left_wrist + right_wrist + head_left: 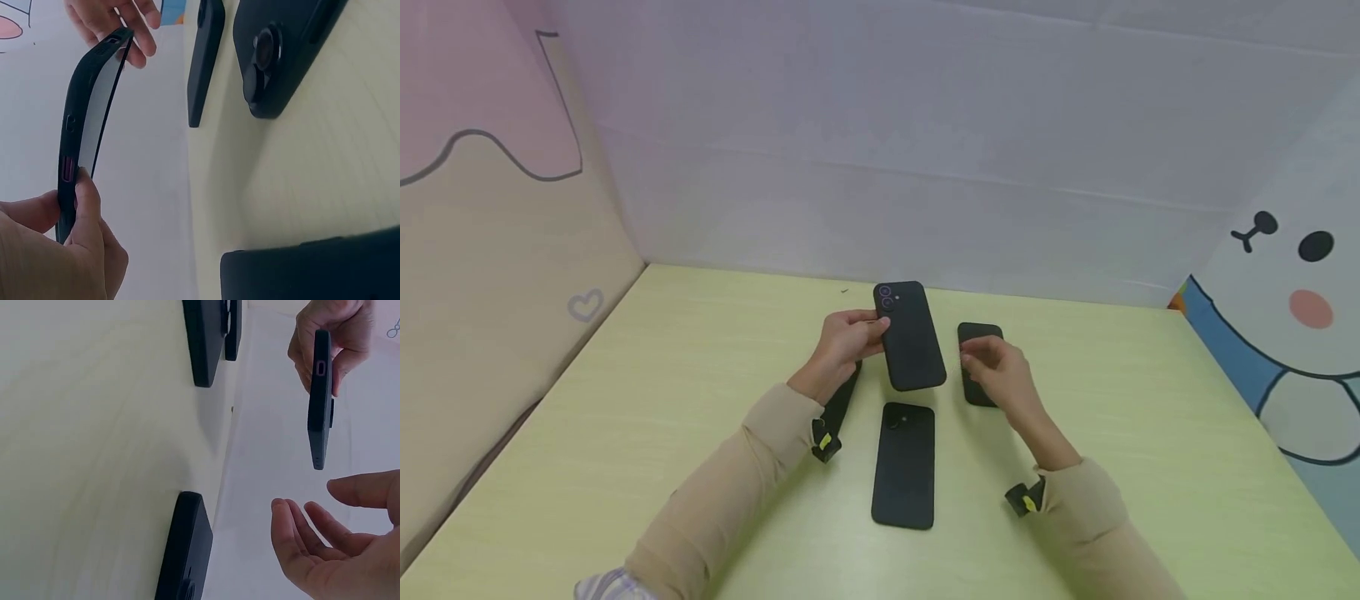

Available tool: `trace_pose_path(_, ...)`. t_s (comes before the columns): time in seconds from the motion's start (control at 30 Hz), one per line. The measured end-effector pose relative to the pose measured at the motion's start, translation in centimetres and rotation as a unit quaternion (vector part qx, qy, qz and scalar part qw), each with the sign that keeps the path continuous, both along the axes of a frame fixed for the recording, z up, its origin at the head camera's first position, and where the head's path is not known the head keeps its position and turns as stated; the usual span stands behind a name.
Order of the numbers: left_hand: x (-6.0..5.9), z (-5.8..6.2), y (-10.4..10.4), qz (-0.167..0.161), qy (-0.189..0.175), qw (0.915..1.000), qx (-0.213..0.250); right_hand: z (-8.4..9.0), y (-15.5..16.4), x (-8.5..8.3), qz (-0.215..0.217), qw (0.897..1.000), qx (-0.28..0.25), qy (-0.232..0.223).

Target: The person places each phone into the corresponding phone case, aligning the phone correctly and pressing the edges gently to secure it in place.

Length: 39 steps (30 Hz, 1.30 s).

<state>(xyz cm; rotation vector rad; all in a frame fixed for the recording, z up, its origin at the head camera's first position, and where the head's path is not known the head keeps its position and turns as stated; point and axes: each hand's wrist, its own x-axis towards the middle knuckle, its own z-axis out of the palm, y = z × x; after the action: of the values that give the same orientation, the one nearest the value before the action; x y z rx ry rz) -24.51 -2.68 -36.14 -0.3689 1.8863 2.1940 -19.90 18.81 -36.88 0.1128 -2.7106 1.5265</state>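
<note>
A black phone (917, 346) is raised above the table, tilted, its back with two camera lenses turned up. My left hand (846, 342) pinches it by the edge near the lenses, thumb on one face and fingers on the other, as the left wrist view shows. My right hand (1006, 377) hovers over another black phone (980, 330), holding nothing. In the right wrist view its fingers (300, 550) are loosely bent, thumb apart, just short of the raised phone's lower end (317, 453).
A third black phone (904, 475) lies back up at the table's middle. A fourth dark phone (844, 400) is partly hidden beneath my left forearm. Black wrist cameras (1022, 500) stick out at both cuffs. A pale wall (925, 167) borders the table's (722, 333) far edge.
</note>
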Motion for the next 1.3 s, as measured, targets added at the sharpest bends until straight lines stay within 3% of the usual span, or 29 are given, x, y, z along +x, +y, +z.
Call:
trace_pose_path(0.37,-1.0,0.1,-0.3,-0.023,-0.012,0.9982,-0.054,-0.5,1.3,-1.1,-0.013,0.986,0.152,0.067)
trace_pose_path(0.53,-1.4,-0.1,-0.2,-0.030,-0.017,0.9966,-0.075,-0.7,1.5,-1.3,0.003,0.975,0.220,0.018)
trace_pose_path(0.7,-1.8,-0.8,-0.2,-0.033,-0.023,0.9950,-0.091,-1.1,1.3,-1.5,0.008,0.966,0.255,-0.047)
trace_pose_path(1.3,-2.9,-2.0,-0.4,-0.036,-0.034,0.9893,-0.137,-1.7,1.3,-1.8,0.014,0.952,0.290,-0.100)
